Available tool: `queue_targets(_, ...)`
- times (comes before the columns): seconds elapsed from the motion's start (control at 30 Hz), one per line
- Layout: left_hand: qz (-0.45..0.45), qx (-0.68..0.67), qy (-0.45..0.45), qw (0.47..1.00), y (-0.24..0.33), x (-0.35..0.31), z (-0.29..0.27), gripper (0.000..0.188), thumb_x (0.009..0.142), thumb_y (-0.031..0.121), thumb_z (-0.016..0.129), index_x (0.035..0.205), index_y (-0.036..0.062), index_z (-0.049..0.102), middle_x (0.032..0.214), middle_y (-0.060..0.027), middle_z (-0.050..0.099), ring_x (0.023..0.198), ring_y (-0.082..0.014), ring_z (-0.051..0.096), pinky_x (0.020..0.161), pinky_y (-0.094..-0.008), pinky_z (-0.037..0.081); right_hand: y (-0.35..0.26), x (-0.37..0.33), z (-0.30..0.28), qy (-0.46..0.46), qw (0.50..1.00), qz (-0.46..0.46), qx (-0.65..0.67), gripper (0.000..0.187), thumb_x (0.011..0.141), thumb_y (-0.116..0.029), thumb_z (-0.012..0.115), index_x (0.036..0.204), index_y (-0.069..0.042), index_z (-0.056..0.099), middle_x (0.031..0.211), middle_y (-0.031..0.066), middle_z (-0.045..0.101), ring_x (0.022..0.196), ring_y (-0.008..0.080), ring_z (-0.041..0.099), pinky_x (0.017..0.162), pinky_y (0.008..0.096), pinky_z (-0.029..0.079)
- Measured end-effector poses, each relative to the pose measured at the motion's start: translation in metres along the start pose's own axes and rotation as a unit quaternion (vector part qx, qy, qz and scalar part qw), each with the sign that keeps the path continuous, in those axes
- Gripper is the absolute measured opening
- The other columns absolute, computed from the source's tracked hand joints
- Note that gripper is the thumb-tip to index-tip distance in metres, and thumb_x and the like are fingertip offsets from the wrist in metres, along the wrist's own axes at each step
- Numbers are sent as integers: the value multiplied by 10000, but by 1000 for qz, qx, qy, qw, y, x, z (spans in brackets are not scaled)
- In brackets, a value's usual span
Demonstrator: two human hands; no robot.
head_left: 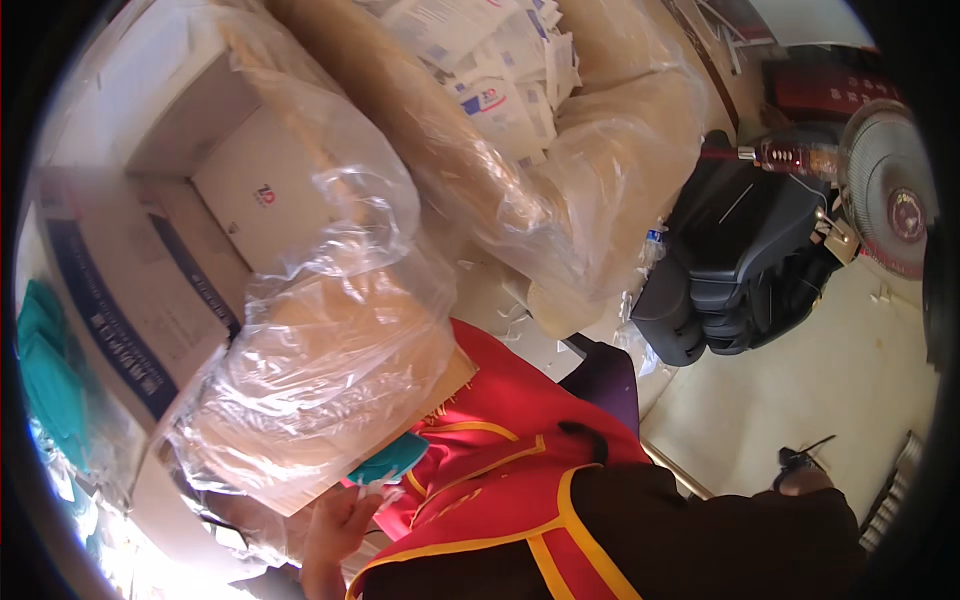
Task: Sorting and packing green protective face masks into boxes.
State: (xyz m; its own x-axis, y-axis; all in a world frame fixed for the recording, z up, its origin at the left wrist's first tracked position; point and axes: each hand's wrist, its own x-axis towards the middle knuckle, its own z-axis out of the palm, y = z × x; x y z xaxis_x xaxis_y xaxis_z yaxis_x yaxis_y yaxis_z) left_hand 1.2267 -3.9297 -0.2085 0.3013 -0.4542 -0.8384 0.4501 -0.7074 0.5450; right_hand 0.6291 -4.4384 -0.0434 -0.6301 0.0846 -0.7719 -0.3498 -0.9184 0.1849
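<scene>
Cardboard flap (plastic-draped) just beside teal cloth, fan well apart.

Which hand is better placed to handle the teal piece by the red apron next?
Likely the left hand: it is right at the lower edge of the teal piece, while the right hand can't be made out.
</scene>
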Motion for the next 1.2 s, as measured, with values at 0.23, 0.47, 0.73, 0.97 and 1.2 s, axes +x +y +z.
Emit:
queue_targets(0.23, -97, -27, 41, 994, -95, 3, 13, 255, 920, 201, 643, 818, -31, 674, 635, -6, 585, 597, -42, 502, 524, -239, 403, 36, 169, -41, -30, 995, -83, -45, 206, 863, -211, 567, 1033, -152, 668, 720, 112, 660, 578, 186, 620, 621, 390, 504)
queue_targets(0.47, -80, -5, 155, 985, -285, -10, 175, 310, 929, 288, 547, 964, 11, 684, 908, -136, 714, 804, -282, 666, 714, -409, 510, -65, 222, -230, 300, 832, -264, 385, 275, 925, -197, 508, 1178, -123, 583, 977, 125, 659, 752, 185, 647, 701, 367, 530)
queue_targets(0.73, -69, -245, 280, 925, -332, 17, 303, 290, 939, 264, 532, 992, 20, 680, 966, -126, 705, 899, -307, 657, 799, -430, 506, -165, 135, -306, 319, 841, -335, 281, 301, 927, -197, 515, 1209, -102, 562, 1016, 138, 651, 822, 202, 643, 747, 372, 522)
queue_targets(0.97, -109, -286, 241, 921, -296, 72, 246, 278, 943, 253, 531, 1014, 26, 676, 991, -119, 700, 915, -293, 654, 813, -424, 504, -216, 84, -319, 271, 859, -281, 333, 327, 929, -196, 521, 1235, -84, 544, 1049, 149, 644, 884, 218, 640, 788, 376, 514)
queue_targets(1.2, -166, -302, 211, 915, -257, 86, 178, 268, 948, 242, 530, 1036, 33, 672, 1017, -112, 696, 930, -279, 652, 828, -417, 502, -248, 47, -347, 188, 875, -228, 383, 355, 931, -196, 527, 1262, -66, 526, 1083, 159, 637, 945, 233, 636, 828, 380, 507)
